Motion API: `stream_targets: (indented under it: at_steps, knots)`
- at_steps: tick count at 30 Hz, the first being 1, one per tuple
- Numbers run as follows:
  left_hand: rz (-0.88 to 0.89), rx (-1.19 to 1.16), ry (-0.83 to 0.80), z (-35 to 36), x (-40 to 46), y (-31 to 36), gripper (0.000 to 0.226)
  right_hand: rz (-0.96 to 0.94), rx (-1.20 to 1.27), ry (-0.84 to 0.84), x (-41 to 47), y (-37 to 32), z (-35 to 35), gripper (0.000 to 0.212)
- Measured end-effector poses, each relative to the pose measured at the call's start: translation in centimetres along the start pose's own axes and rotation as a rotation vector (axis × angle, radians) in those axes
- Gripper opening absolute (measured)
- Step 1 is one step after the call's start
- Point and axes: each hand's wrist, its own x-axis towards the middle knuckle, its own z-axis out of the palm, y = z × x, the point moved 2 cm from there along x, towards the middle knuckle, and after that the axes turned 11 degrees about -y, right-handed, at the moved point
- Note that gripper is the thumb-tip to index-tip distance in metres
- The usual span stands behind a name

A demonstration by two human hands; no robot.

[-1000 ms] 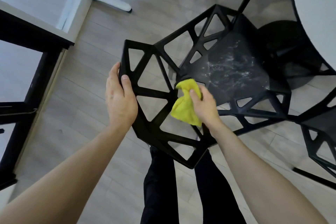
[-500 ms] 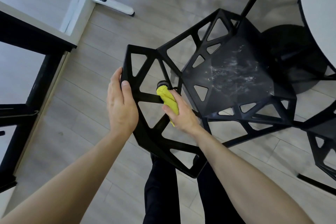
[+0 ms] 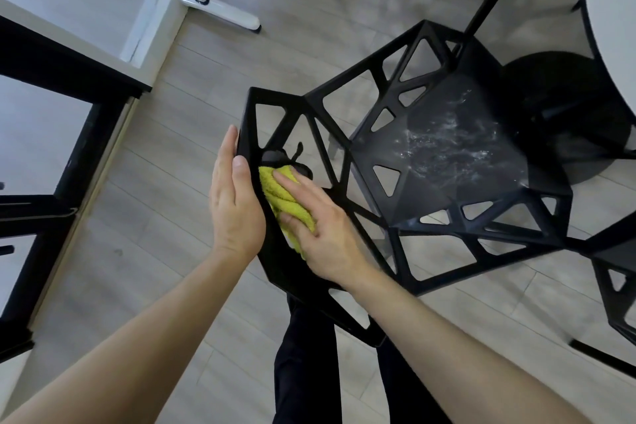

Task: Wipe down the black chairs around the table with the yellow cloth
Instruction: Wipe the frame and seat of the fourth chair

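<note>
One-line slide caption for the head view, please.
Right hand presses the yellow cloth against the black chair backrest while the left hand steadies its edge.

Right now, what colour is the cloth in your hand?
Bright yellow. The cloth shows best in the head view, against the black chair.

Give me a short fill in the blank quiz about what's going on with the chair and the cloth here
1. The right hand presses a ____ cloth against the chair's backrest.
2. The left hand steadies the backrest's ____ edge.
3. White smudges show on the chair's ____.

Missing words: yellow; outer; seat
</note>
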Motion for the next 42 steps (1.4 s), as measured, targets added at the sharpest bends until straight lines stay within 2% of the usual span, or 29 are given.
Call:
stream_targets:
  at_steps: [2,4,6,7,10,12,14,15,17,19,21,23,25,28,31,33,35,38,40,42]
  knots:
    - [-0.006,-0.002,-0.013,0.0,0.0,0.0,0.052,-0.023,-0.015,0.002,-0.4,0.8,0.0,0.061]
    - [0.011,0.008,-0.007,0.0,-0.2,0.1,0.051,0.114,-0.057,0.000,-0.2,4.0,-1.9,0.057]
    - [0.006,0.001,-0.019,0.1,0.0,0.1,0.051,0.222,-0.051,0.007,0.6,4.5,-3.4,0.055]
    - [0.005,-0.012,-0.023,0.1,0.0,0.1,0.051,0.207,-0.014,0.021,0.9,3.2,-3.3,0.056]
    - [0.013,-0.045,-0.002,0.0,0.1,-0.2,0.051,-0.069,0.029,-0.049,0.4,-1.5,-0.5,0.067]
    - [0.013,-0.053,-0.019,0.0,0.1,-0.2,0.050,-0.095,-0.035,-0.022,-0.1,-0.6,-0.5,0.066]
    - [0.019,-0.057,-0.010,0.1,-0.1,-0.1,0.050,0.090,-0.049,-0.056,-0.1,2.2,-2.1,0.059]
    - [0.015,-0.058,-0.015,0.1,0.0,-0.1,0.051,0.215,0.032,-0.052,0.4,3.3,-3.4,0.055]
    - [0.010,-0.071,-0.032,0.2,0.1,-0.1,0.052,0.320,0.161,0.093,2.8,3.9,-6.1,0.051]
    - [0.021,-0.099,-0.037,0.4,0.2,-0.4,0.056,0.285,0.131,0.258,6.5,2.9,-8.1,0.054]
    - [0.024,-0.109,-0.036,0.3,0.4,-0.5,0.057,0.252,0.057,0.343,11.7,2.5,-8.5,0.059]
    - [0.037,-0.127,-0.029,0.4,0.3,-0.7,0.056,0.265,-0.014,0.322,14.8,1.8,-6.4,0.063]
    - [0.046,-0.161,-0.026,0.6,0.3,-0.7,0.054,0.272,0.000,0.291,13.3,0.5,-3.3,0.063]
    - [0.053,-0.235,-0.021,0.7,0.0,-0.5,0.053,0.052,0.015,0.152,5.8,-2.5,0.5,0.061]
    - [0.059,-0.252,-0.038,0.9,0.3,-0.4,0.054,0.011,-0.005,0.195,7.0,-1.7,-1.3,0.058]
    - [0.063,-0.249,-0.041,0.8,0.2,-0.3,0.055,0.190,0.068,0.282,11.6,0.2,-3.1,0.056]
    - [0.064,-0.255,-0.047,0.8,0.3,-0.1,0.056,0.290,0.133,0.349,13.4,0.1,-3.5,0.055]
    - [0.070,-0.273,-0.055,0.6,0.3,-0.4,0.055,0.161,0.011,0.246,9.2,-2.5,-1.0,0.059]
    - [0.073,-0.269,-0.050,0.5,0.2,-0.3,0.053,0.071,0.036,0.165,6.3,-2.8,-1.2,0.059]
    - [0.068,-0.258,-0.033,0.5,0.0,-0.2,0.052,0.109,0.095,0.282,7.2,-1.3,-4.4,0.051]
